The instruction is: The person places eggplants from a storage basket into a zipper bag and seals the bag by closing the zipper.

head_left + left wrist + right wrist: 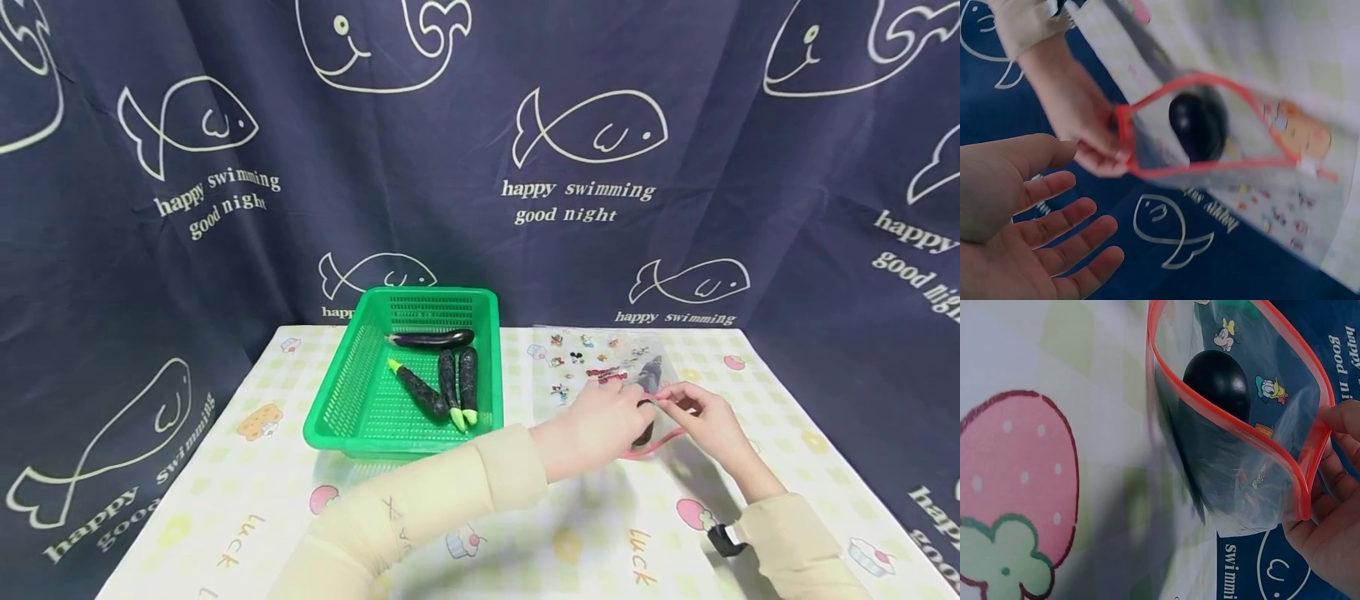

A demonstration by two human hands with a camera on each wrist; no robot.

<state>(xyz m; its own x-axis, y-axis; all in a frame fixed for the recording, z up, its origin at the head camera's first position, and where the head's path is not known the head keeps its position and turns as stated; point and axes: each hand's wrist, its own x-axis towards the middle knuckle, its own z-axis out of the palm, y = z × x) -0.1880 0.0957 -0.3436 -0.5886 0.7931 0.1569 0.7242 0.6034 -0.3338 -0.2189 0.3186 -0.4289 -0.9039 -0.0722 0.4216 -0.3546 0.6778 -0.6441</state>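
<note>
A clear zip bag (558, 383) with cartoon prints and a red rim lies at the right of the table. One dark eggplant (1217, 378) is inside it, its rounded end facing the bag's mouth. My right hand (705, 417) pinches a corner of the red rim (1124, 134) between thumb and fingers, and the mouth gapes. Close beside the mouth is my left hand (600, 425), its fingers (1072, 215) spread and relaxed with nothing in them in the left wrist view.
Left of the bag stands a green plastic basket (322, 435) holding several eggplants (431, 339), some with pale green stem ends. A patterned cloth (247, 500) covers the table. Behind it hangs a dark blue curtain (465, 225) with fish drawings.
</note>
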